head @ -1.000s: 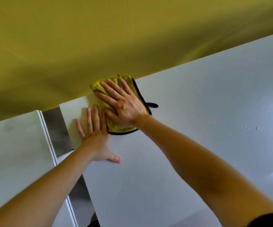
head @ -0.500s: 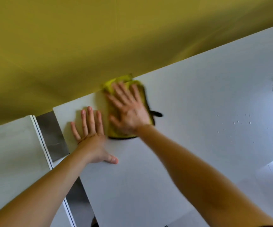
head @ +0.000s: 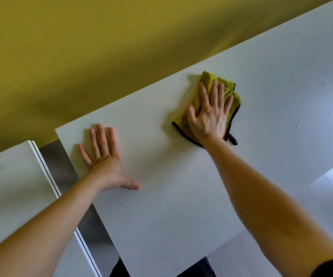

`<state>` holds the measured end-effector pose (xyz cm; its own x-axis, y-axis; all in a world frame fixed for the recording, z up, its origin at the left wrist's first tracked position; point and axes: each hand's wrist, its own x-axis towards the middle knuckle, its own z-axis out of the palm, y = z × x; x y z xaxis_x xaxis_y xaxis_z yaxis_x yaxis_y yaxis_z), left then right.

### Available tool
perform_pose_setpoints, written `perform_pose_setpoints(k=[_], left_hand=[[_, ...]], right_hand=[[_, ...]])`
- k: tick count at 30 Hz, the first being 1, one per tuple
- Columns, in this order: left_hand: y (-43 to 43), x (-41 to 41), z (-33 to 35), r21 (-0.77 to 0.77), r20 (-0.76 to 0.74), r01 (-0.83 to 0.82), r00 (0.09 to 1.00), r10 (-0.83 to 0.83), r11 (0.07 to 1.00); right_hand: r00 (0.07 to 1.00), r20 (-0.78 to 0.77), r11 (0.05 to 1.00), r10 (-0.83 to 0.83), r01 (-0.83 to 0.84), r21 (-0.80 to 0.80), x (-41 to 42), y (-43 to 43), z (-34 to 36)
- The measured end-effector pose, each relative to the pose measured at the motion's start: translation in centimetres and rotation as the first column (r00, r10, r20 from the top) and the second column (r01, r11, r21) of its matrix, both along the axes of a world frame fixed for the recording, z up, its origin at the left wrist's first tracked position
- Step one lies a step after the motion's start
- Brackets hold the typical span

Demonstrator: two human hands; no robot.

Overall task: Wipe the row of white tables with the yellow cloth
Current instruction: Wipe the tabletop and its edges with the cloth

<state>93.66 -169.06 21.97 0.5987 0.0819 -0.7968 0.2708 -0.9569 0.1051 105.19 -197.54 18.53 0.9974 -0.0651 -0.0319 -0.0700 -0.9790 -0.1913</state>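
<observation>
Rightward along the far edge: since a second ago my right hand (head: 211, 114) and the yellow cloth (head: 207, 79) under it have slid from just beside my left hand (head: 105, 162) to well apart from it. The left hand has stayed planted near the far-left corner of the white table (head: 171, 206).

The cloth lies folded near the table's far edge, by the yellow wall (head: 81, 47). Its long axis runs near-to-far, and a black loop (head: 233, 139) trails at its near right corner.

- **Right hand:** fingers straight and spread, palm pressing the cloth flat, nothing pinched.
- **Left hand:** flat on bare tabletop as a brace, fingers close together, thumb out.

Small specks (head: 296, 127) sit farther right on the same table, nearer the right hand than the left. I judge the stroke should carry on rightward. A second table (head: 11, 186) lies to the left, across a grey gap (head: 61, 172).
</observation>
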Motion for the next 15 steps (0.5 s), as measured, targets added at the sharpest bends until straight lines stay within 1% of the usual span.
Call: perform_pose_setpoints(k=[2,3,4,6,8,9,10,11,12,13,15], left_hand=[[0.1,-0.1,-0.2,-0.001,0.011,-0.004,1.0,0.004,1.0],[0.1,-0.1,-0.3,-0.002,0.018,-0.012,1.0,0.012,1.0],[0.0,-0.2,-0.4,-0.003,0.025,-0.018,1.0,0.018,1.0],[0.0,-0.4,-0.6,0.007,0.059,-0.012,0.998,0.011,1.0],[0.4,-0.6,-0.8,0.005,0.096,-0.003,0.995,0.002,1.0],[0.7,-0.6,-0.9,-0.01,0.122,-0.004,0.993,0.005,1.0],[0.9,-0.6,-1.0,-0.025,0.171,-0.009,0.985,0.013,1.0],[1.1,-0.8,-1.1,-0.039,0.261,-0.022,0.965,0.031,0.999],[1.2,-1.0,-1.3,-0.059,0.389,-0.029,0.92,0.05,0.998],[1.1,-1.2,-1.5,-0.088,0.517,-0.02,0.854,0.063,0.996],[-0.1,-1.8,-1.6,-0.152,0.684,0.041,0.726,0.075,0.988]], right_hand=[[0.969,-0.003,0.968,0.247,-0.247,0.042,-5.5,6.5,-0.1],[0.93,-0.008,0.929,0.367,-0.366,0.061,-7.7,9.2,0.0],[0.892,-0.015,0.89,0.451,-0.449,0.083,-9.4,11.0,0.2],[0.833,-0.007,0.831,0.553,-0.55,0.086,-10.2,11.2,0.3],[0.813,0.017,0.811,0.582,-0.582,0.058,-8.5,7.1,-0.2],[0.842,0.02,0.841,0.539,-0.539,0.037,-7.4,3.8,-0.3],[0.893,0.029,0.893,0.449,-0.45,0.016,-6.2,-0.1,-0.5],[0.946,0.029,0.946,0.324,-0.324,0.004,-5.0,-4.1,-0.5],[0.982,0.009,0.982,0.189,-0.189,-0.004,-3.9,-7.8,-0.3],[0.998,-0.016,0.998,0.068,-0.069,-0.012,-3.2,-10.5,-0.1],[0.993,-0.036,0.994,-0.111,0.11,-0.004,-3.0,-11.3,-0.2]])
